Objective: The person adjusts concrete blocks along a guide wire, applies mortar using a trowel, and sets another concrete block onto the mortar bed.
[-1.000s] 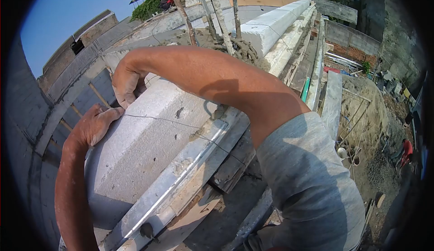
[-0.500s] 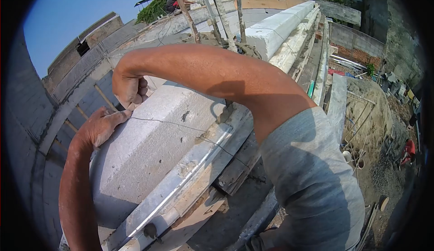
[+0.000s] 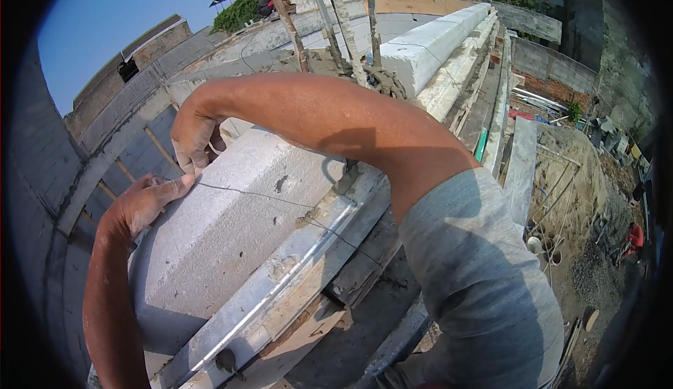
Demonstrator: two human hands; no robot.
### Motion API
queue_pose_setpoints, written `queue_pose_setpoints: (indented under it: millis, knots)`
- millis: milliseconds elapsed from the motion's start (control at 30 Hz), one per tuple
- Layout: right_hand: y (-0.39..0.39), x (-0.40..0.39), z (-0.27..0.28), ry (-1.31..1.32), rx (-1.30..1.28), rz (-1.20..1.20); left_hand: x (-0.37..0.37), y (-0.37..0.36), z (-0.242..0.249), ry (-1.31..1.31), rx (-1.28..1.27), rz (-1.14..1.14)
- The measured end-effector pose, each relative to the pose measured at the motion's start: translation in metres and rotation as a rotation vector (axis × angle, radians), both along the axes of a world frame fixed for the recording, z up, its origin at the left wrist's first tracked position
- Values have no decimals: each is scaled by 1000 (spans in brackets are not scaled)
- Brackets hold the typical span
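Note:
A thin wire [image 3: 270,198] runs over the top and down the side of a pale, grainy concrete block [image 3: 210,231], which has small pits. At the block's far left edge, the wire's upper end goes into my fingers. My left hand [image 3: 148,203] is closed there, thumb stretched along the edge, pinching the wire. My right arm reaches across above the block, and my right hand [image 3: 196,139] bends down with fingers curled at the same wire end. Both sets of fingertips meet. The exact grip behind the block's edge is partly hidden.
Beneath the block lie a metal-edged form [image 3: 280,270] and wooden boards. Upright bars [image 3: 341,21] rise beyond my right arm, and a long white block [image 3: 434,42] lies further along the wall. Ground with sand [image 3: 578,172] and pipes is far below right. Another person [image 3: 266,3] is in the distance.
Both hands have shifted slightly left, and my right fingertips have come down to meet my left thumb at the wire's end. The view has moved a little.

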State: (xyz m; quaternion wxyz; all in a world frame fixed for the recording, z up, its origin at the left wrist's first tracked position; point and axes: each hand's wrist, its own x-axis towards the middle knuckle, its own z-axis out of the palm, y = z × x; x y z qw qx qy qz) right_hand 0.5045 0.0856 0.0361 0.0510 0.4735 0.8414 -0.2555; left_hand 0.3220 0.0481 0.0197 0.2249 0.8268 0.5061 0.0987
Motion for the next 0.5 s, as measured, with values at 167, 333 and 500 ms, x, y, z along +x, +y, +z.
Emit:
queue_pose_setpoints:
  millis: [167,333,500]
  knots:
    - [-5,7,-5,99,-62,22,-2,11,1,57,28,-39]
    - [4,4,-9,112,-55,71,0,5,-4,41,135,-70]
    - [-2,3,-10,124,25,113,7,2,7,163,228,-135]
